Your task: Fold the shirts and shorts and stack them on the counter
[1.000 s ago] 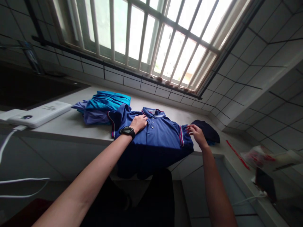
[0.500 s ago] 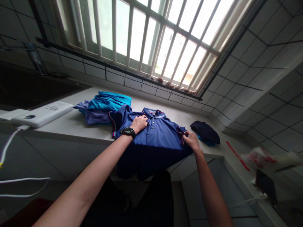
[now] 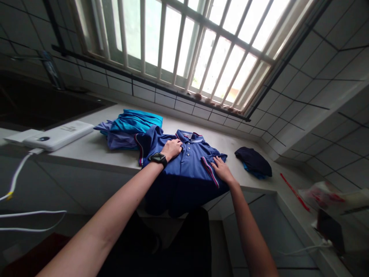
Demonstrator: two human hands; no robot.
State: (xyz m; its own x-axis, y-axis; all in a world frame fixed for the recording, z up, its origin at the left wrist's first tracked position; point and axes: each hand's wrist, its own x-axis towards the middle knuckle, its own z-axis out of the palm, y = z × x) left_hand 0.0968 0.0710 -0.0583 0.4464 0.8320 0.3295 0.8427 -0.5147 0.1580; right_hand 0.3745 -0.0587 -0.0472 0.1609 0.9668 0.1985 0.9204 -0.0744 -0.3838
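Note:
A blue polo shirt (image 3: 190, 163) lies front up on the white counter, collar toward the window, its lower part hanging over the front edge. My left hand (image 3: 172, 149), with a black watch on the wrist, rests on the shirt's chest beside the buttons, fingers laid on the cloth. On the other side, the sleeve with red and white trim is turned inward over the shirt body. My right hand (image 3: 221, 168) lies on that sleeve with its fingers stretched out. The opposite sleeve spreads outward beside the folded clothes.
Folded turquoise and purple clothes (image 3: 132, 127) are stacked left of the shirt. A white power bank (image 3: 59, 135) with a cable lies farther left, near a dark sink. Rightward are a dark folded cloth (image 3: 253, 161), a red strip (image 3: 294, 191) and a plastic bag (image 3: 321, 194).
My right hand has brought the sleeve inward onto the shirt front and its fingers have gone from pinching the cuff to lying flat. My left hand stays in place on the chest.

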